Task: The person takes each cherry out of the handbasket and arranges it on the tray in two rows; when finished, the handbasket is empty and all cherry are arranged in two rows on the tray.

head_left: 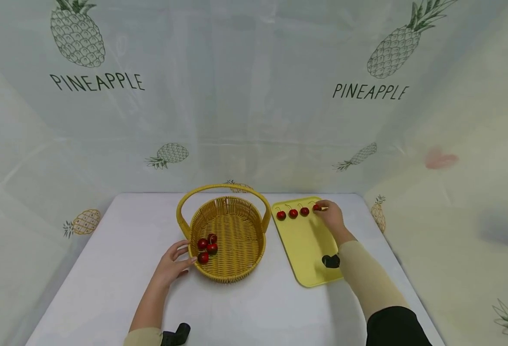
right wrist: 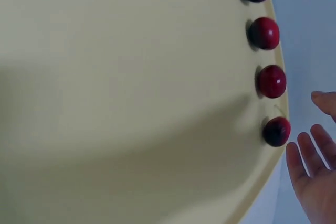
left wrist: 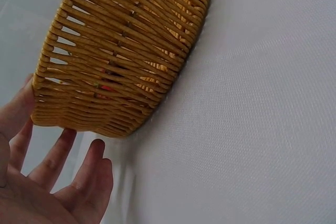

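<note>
My left hand point(head_left: 173, 264) rests against the near left side of a yellow-brown woven basket point(head_left: 241, 266), its thumb and fingers spread at the rim. In the left wrist view, the fingers point(left wrist: 89, 174) are loosely bent beside the weave point(left wrist: 126, 51). Several red cherries point(head_left: 212, 248) lie together inside the basket, near this hand. At the far right corner of a yellow tray point(head_left: 307, 269), my right hand point(head_left: 332, 218) is beside the last cherry point(right wrist: 276, 131) in a row. The right wrist view shows its thumb and fingers apart, with fingertips close to that cherry.
Other cherries point(head_left: 293, 213) with stems form a line along the tray's far edge. The basket's arched handle point(head_left: 221, 186) rises above its far side. Both containers stand on a white table point(head_left: 254, 317), with a pineapple-print sheet point(head_left: 236, 110) hanging behind and at the sides.
</note>
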The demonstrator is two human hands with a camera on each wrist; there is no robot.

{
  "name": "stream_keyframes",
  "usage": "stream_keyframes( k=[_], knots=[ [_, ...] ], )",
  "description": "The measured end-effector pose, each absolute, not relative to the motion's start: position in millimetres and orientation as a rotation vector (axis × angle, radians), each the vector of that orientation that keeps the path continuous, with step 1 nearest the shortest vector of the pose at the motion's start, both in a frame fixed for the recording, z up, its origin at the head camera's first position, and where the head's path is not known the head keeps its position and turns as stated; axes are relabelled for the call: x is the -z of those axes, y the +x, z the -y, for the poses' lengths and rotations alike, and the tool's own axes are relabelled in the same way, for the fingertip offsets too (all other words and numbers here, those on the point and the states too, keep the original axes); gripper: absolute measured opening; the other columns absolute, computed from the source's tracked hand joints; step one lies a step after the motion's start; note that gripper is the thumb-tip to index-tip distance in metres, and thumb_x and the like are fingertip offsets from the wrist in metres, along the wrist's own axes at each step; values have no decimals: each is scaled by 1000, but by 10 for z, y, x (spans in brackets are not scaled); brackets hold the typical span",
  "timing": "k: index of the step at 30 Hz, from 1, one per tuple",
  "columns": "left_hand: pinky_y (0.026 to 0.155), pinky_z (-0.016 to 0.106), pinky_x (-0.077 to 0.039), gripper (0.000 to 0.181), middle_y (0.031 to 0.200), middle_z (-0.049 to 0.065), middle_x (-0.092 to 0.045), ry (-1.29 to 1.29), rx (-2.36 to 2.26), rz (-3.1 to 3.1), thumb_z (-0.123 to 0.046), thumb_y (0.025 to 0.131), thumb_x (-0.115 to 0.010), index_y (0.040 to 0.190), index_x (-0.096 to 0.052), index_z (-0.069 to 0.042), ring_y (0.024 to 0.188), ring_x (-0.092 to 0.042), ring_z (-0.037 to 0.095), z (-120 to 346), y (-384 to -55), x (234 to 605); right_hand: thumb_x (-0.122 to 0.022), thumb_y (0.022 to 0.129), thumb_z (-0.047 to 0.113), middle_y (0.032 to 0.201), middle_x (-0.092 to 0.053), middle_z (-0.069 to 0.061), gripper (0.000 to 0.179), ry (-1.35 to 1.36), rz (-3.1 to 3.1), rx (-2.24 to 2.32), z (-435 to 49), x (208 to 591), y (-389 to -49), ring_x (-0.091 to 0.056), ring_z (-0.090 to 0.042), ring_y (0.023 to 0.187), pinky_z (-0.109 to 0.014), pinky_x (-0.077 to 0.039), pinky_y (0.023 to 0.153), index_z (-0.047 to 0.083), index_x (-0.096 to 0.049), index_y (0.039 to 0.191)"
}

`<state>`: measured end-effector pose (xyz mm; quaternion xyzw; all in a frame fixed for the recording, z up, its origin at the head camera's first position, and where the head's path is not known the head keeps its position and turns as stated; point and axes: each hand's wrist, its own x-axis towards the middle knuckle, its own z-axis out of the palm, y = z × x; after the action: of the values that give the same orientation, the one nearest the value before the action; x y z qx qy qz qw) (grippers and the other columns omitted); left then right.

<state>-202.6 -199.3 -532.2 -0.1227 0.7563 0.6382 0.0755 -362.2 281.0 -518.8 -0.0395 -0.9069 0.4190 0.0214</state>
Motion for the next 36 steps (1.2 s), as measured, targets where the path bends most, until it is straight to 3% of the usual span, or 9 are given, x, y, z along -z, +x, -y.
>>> stream_keyframes(
  k=[14,29,36],
  knots=[
    [85,50,-50,59,142,23,-46,-370,-1900,-2274,-13,88,-75,139,-47,-13,101,-62,24,1986,-2061,5332,-67,92,7,129,-54,-25,39,136,2884,-1434,-2606,5003,-3323,-52,-41,113,-48,-49,88,-7,-57,127],
    [82,47,-52,58,142,23,-46,-350,-1907,-2282,-12,87,-74,139,-47,-13,97,-64,24,2018,-2058,5380,-71,88,5,122,-58,-24,33,448,2984,-1470,-2280,4841,-3034,-58,-37,106,-43,-52,83,-2,-62,120],
    [82,46,-52,57,141,22,-47,-376,-1911,-2271,-12,87,-75,138,-49,-15,98,-63,24,2013,-2064,5381,-73,87,5,116,-62,-21,35,649,3039,-1465,-2114,4717,-2935,-60,-33,100,-40,-53,81,-5,-63,118]
  ],
)
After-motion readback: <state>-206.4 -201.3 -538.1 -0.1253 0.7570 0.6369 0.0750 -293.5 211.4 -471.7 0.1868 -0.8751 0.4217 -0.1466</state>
